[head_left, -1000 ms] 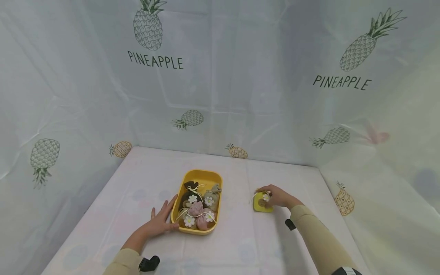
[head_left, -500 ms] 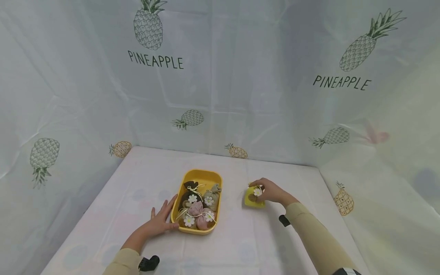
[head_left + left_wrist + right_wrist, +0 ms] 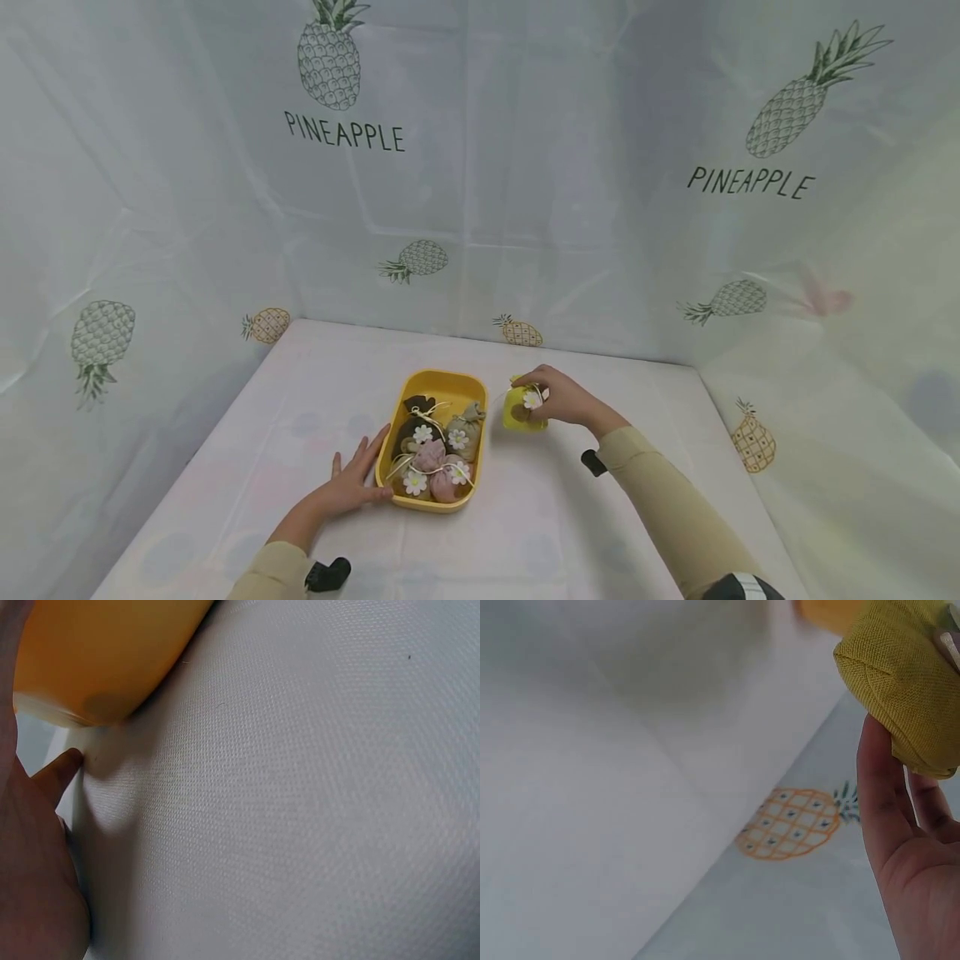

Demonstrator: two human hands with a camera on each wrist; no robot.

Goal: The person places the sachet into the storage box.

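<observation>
My right hand (image 3: 568, 403) holds a yellow-green drawstring pouch (image 3: 517, 413) with a white daisy on it, just right of the yellow tray (image 3: 448, 381). In the right wrist view the woven cloth of this pouch (image 3: 904, 679) shows up close, fingers against its underside. Spread along the tray's left side is my left hand (image 3: 342, 492), fingers straight, thumb by the near left corner. The tray wall (image 3: 105, 652) looms above that hand in the left wrist view. Inside lie several small pouches with daisies, among them a dark one (image 3: 407, 428), a grey-green one (image 3: 468, 429) and a pink one (image 3: 444, 486).
A pale cloth with faint dots covers the table (image 3: 600, 533). Behind it and at both sides hang pineapple-print sheets (image 3: 570, 183). The far part of the tray floor shows bare behind the pouches.
My right hand has carried the yellow-green pouch left and farther back, from well right of the tray to near its right edge. The left hand and tray stay put.
</observation>
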